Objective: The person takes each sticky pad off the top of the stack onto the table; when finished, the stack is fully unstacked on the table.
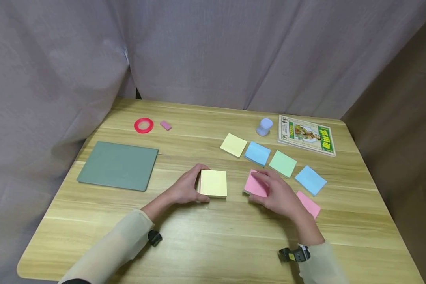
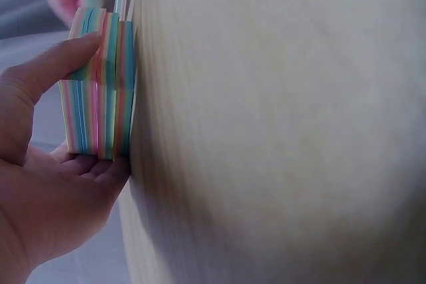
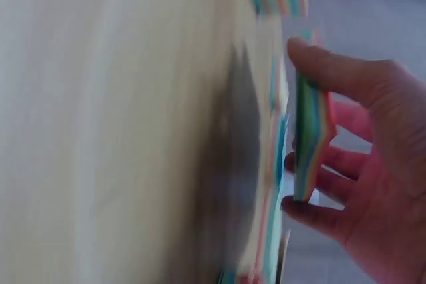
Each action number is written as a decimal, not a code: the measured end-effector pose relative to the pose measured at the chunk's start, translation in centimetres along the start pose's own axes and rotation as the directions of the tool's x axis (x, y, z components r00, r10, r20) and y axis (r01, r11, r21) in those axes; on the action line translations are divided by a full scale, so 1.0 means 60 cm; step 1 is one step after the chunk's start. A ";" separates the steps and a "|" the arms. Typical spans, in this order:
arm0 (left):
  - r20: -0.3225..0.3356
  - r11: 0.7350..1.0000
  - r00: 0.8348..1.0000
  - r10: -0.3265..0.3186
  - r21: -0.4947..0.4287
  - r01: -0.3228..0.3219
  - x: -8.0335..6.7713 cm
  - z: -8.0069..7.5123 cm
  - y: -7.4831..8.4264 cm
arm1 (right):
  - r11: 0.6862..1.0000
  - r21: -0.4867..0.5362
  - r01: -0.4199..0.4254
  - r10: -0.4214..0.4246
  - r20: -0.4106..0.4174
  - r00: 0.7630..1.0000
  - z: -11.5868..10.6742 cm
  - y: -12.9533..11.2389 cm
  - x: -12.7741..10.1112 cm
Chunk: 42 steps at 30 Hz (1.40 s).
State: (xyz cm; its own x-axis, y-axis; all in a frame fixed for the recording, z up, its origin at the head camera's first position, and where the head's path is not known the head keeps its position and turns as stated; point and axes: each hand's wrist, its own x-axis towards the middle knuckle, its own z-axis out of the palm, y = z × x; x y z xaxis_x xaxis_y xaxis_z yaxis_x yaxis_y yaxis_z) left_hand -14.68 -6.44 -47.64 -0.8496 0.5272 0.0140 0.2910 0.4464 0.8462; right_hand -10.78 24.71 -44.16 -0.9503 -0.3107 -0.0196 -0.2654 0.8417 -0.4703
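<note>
right hand (image 1: 282,197) grips pink-topped pad (image 1: 256,185); left hand (image 1: 186,188) grips yellow-topped pad (image 1: 213,183), pads apart

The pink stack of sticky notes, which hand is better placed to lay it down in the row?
Probably the right hand: it already grips the pink stack beside the loose notes, while the left hand holds the yellow-topped pad farther away.
</note>
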 end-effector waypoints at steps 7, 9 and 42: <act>-0.004 1.000 1.000 -0.008 0.002 0.008 -0.003 0.000 0.000 | 0.991 -0.072 -0.113 0.113 0.003 0.994 -0.008 0.067 -0.038; -0.006 1.000 1.000 -0.008 -0.004 0.008 -0.003 0.000 0.000 | 0.989 -0.078 -0.125 0.125 -0.004 0.992 -0.010 0.075 -0.042; 0.005 1.000 1.000 0.012 -0.003 -0.012 0.000 0.000 0.000 | 0.965 -0.131 0.228 -0.223 0.050 0.974 -0.007 -0.074 0.039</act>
State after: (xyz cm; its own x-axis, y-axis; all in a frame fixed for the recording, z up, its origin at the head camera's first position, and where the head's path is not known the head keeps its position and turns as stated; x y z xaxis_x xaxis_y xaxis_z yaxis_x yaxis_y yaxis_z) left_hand -14.70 -6.42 -47.66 -0.8438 0.5362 0.0213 0.2995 0.4377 0.8478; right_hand -11.87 20.43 -41.76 -0.8578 -0.5123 0.0416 -0.4938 0.7991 -0.3429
